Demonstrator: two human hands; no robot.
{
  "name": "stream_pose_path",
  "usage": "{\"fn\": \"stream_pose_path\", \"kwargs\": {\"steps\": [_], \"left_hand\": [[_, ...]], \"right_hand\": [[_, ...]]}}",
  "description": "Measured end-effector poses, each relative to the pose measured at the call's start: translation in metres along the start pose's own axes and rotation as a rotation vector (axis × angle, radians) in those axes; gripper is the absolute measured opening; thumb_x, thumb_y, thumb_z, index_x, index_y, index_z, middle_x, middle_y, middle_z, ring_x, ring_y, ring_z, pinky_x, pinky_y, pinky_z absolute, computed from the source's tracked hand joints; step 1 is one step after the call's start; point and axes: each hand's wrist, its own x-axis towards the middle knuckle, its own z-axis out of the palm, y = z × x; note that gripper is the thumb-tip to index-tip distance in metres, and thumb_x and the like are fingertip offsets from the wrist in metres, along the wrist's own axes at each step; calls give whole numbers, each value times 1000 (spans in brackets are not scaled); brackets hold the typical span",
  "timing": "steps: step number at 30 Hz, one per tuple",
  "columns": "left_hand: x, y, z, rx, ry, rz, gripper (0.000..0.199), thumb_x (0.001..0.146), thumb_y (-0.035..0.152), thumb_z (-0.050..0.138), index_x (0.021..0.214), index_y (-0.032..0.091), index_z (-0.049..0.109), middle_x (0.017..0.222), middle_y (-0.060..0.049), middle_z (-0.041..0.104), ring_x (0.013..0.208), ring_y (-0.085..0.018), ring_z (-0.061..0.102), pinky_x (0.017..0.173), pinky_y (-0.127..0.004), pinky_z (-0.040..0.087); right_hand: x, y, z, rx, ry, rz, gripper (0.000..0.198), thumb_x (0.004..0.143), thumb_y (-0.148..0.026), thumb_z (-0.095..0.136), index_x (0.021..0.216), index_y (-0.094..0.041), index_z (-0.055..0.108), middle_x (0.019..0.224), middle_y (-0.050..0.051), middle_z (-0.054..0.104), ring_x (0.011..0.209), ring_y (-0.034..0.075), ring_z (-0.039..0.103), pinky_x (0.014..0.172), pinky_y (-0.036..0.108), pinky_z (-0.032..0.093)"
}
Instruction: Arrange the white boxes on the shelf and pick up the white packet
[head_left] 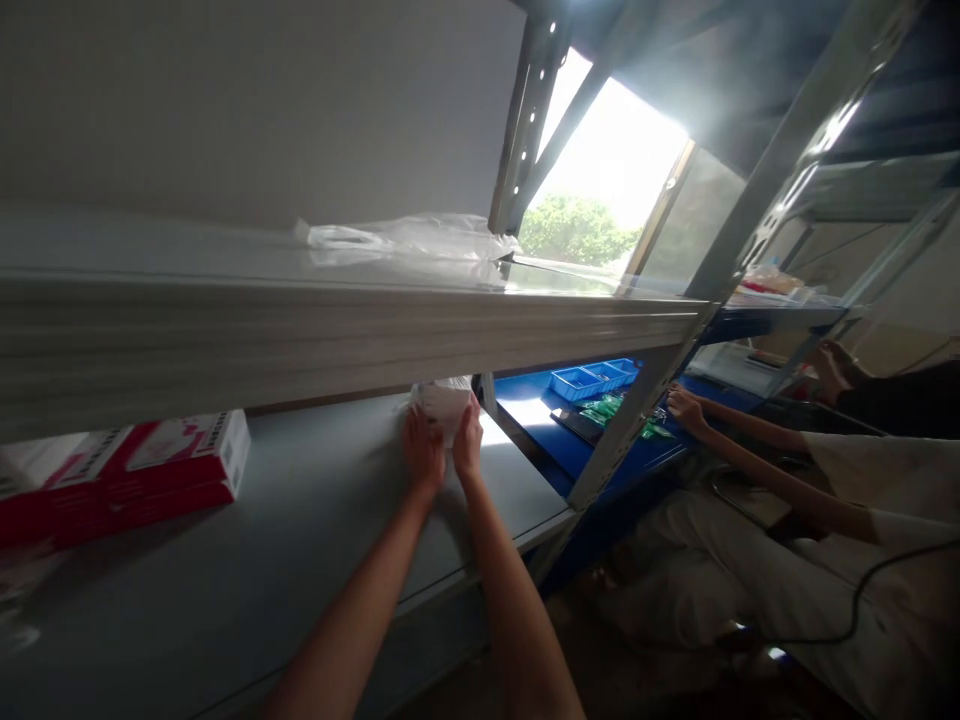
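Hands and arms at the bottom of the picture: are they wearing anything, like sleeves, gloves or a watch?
No. The left hand and right hand are bare, without gloves. Both forearms are bare too: no sleeves, watch or bracelet show. Any rings are too small to make out.

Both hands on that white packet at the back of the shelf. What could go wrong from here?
1. The upper shelf hangs low over both hands, so lifting the packet may knock knuckles or the packet against its edge.
2. The grip looks like fingers only, at full reach; the packet might slip.
3. A co-worker's hand works just past the post; swinging right could bump it.
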Motion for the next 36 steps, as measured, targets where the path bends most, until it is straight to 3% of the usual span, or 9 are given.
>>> {"fn": "stream_pose_path", "kwargs": {"steps": [4, 6, 9, 13, 18, 25, 30, 33, 36], "left_hand": [[-4, -27, 2, -1, -5, 26, 55, 95, 36, 35, 144, 13, 30, 151, -16, 32, 140, -24, 28, 116, -41, 22], [-2, -28, 2, 13, -30, 13, 51, 94, 32, 38, 141, 13, 36, 147, -17, 38, 137, -25, 34, 114, -43, 25], [-1, -25, 0, 39, -16, 38, 46, 92, 27, 40, 135, 13, 46, 139, -16, 48, 133, -26, 40, 112, -44, 29], [-7, -17, -8, 95, 2, 116, 42, 87, 22, 45, 127, 13, 55, 130, -13, 58, 124, -26, 49, 109, -44, 34], [-13, -6, -17, 163, 19, 70, 41, 82, 19, 48, 120, 10, 62, 119, -15, 65, 107, -28, 61, 100, -44, 42], [-10, -5, -20, 113, 15, 21, 39, 83, 16, 46, 117, 11, 64, 115, -14, 67, 104, -27, 63, 99, -43, 44], [-9, -12, -14, 6, 87, -29, 44, 79, 11, 48, 121, 11, 61, 122, -14, 63, 115, -26, 58, 104, -41, 41], [-9, -14, -12, -14, 19, -43, 45, 78, 8, 47, 120, 11, 62, 124, -14, 62, 118, -24, 57, 105, -38, 41], [-9, -15, -11, 7, -41, -41, 46, 77, 8, 48, 121, 9, 62, 127, -14, 61, 120, -25, 55, 108, -38, 38]], "right_hand": [[-16, 14, -8, -48, 145, -51, 60, 94, -50, 26, 142, -15, 35, 142, 15, 43, 131, 22, 41, 106, 41, 31], [-17, 14, -9, -59, 44, -21, 66, 91, -52, 38, 145, -16, 31, 139, 15, 47, 126, 24, 46, 103, 39, 35], [-12, 18, -6, -59, -130, -20, 68, 84, -53, 50, 141, -16, 39, 132, 14, 55, 117, 25, 52, 96, 36, 40], [-3, 31, -8, -86, -79, -40, 56, 85, -50, 49, 130, -17, 52, 125, 12, 60, 112, 23, 54, 97, 38, 40], [0, 40, -15, -75, -195, -57, 59, 82, -48, 54, 131, -16, 50, 117, 11, 64, 103, 22, 57, 93, 37, 42], [-5, 36, -16, 35, -238, 48, 66, 78, -48, 58, 133, -14, 48, 116, 12, 64, 101, 22, 59, 90, 34, 45], [-3, 38, -11, 111, -188, 71, 72, 82, -56, 50, 143, -19, 36, 138, 13, 49, 122, 22, 48, 99, 37, 39], [-2, 41, -8, 137, -89, 139, 70, 90, -59, 32, 147, -20, 27, 143, 14, 42, 128, 21, 42, 98, 38, 40], [-1, 45, -7, 110, -113, 194, 68, 91, -60, 23, 137, -14, 44, 129, 14, 56, 116, 21, 52, 93, 36, 43]]}}
